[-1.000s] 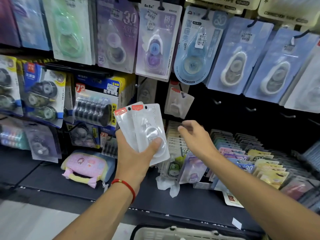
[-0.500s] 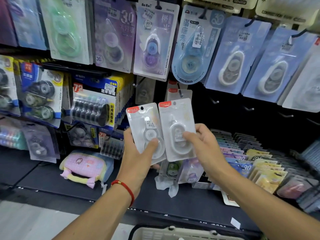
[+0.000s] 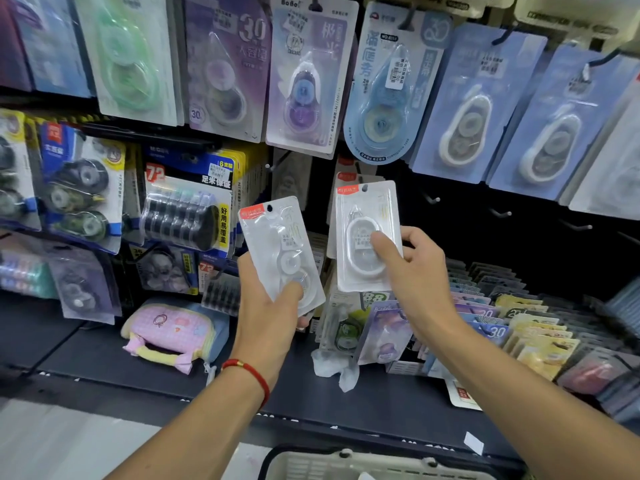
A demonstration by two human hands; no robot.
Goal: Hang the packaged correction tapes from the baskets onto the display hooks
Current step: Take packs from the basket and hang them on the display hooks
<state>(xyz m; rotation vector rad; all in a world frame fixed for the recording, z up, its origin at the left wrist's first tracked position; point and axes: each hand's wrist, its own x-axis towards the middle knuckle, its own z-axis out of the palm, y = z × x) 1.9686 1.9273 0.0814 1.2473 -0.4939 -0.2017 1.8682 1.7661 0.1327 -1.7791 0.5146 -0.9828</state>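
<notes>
My left hand [image 3: 268,313] grips a clear blister pack of white correction tape [image 3: 277,244] with an orange corner label, tilted slightly left. My right hand [image 3: 415,275] holds a second pack of the same kind [image 3: 363,220] upright, thumb across its front. That pack's hang hole sits just below identical packs [image 3: 346,174] on a hook of the dark display wall. To the right, several bare hooks [image 3: 498,213] stick out from the wall. The rim of a white basket [image 3: 346,462] shows at the bottom edge.
Large carded correction tapes [image 3: 311,74] hang in a row above. Blue-and-yellow multipacks [image 3: 190,209] hang at left. On the dark shelf [image 3: 104,355] lie a pink pouch [image 3: 169,334] and rows of upright packs [image 3: 512,320] at right.
My right hand took one pack from the pair in my left hand and lifted it up and right toward the hook. My left hand keeps the other pack.
</notes>
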